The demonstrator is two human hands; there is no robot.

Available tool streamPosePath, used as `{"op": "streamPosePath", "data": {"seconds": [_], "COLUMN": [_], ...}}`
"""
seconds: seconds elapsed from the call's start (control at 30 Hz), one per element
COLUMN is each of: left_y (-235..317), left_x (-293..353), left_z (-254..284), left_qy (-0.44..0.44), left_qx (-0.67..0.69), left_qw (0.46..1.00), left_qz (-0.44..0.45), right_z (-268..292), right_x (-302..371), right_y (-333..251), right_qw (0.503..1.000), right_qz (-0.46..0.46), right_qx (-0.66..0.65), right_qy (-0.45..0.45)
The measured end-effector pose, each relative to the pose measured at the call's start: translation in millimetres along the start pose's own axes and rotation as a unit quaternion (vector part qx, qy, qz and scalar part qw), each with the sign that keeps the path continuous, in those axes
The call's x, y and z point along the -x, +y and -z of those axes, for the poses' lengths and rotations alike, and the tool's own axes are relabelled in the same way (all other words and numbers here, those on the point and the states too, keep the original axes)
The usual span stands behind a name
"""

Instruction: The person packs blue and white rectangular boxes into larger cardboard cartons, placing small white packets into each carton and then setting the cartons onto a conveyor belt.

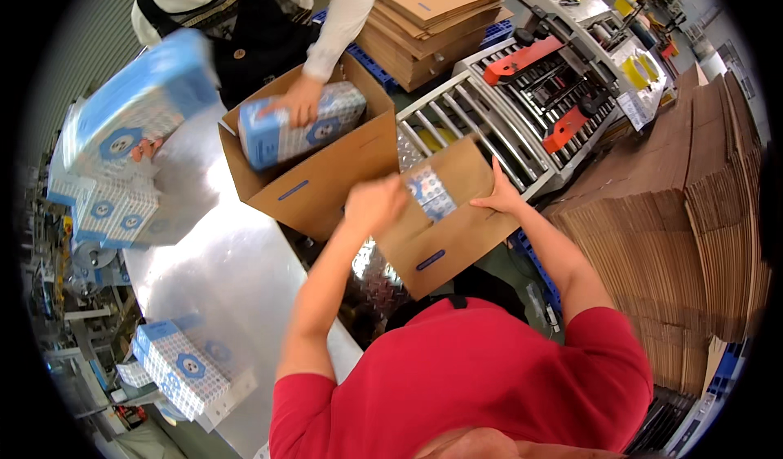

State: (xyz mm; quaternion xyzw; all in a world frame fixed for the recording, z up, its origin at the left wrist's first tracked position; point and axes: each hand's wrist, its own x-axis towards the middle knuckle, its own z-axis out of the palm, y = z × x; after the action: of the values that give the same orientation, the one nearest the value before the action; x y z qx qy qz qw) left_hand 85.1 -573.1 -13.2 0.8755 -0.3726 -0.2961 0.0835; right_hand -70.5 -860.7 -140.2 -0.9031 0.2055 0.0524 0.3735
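A brown cardboard carton (457, 251) stands in front of me with its flaps partly folded over. Through the gap between them, white-and-blue printed packs (432, 195) show inside. My right hand (504, 194) grips the carton's right edge, thumb on top of the flap and fingers along the side. At the left edge my left hand (375, 206) is curled and slightly blurred; whatever its fingers hold is hidden. Just beyond is an open carton (326, 186), where a co-worker's hand (300, 103) rests on a blue-and-white pack (269, 137). The co-worker's other hand (147, 149) supports a blurred stack of packs (134, 104).
A shiny metal table (220, 271) lies on the left, with packs (179, 365) near its lower end. A roller conveyor (481, 125) with red guides leads to a machine. Flat cartons are stacked behind (432, 11) and on the right (636, 271).
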Motion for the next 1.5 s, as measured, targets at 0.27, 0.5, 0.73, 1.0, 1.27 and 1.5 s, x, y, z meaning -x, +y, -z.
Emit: {"op": "streamPosePath", "data": {"seconds": [0.27,0.5,0.73,1.0,1.27,1.5], "left_y": [-13,94,182,294,194,-41], "left_x": [15,-66,-299,-466,-400,-118], "left_z": [-200,-189,-138,-74,-187,-459], "left_qy": [0.417,0.429,0.457,0.461,0.135,-0.303], "left_qx": [0.091,0.692,0.594,0.53,0.349,0.034], "left_qw": [0.896,0.552,0.656,0.712,0.902,0.95], "left_qz": [0.124,0.179,0.087,-0.002,-0.216,-0.069], "right_z": [-25,53,187,209,276,518], "right_x": [-27,-126,-230,-204,84,313], "right_y": [-16,21,132,169,51,-17], "right_qw": [0.989,0.995,0.917,0.965,0.93,0.686], "right_qz": [-0.079,0.019,0.118,0.128,0.198,-0.181], "right_qx": [-0.025,-0.035,0.315,0.047,0.185,0.469], "right_qy": [0.121,0.094,0.212,0.224,0.249,0.526]}}
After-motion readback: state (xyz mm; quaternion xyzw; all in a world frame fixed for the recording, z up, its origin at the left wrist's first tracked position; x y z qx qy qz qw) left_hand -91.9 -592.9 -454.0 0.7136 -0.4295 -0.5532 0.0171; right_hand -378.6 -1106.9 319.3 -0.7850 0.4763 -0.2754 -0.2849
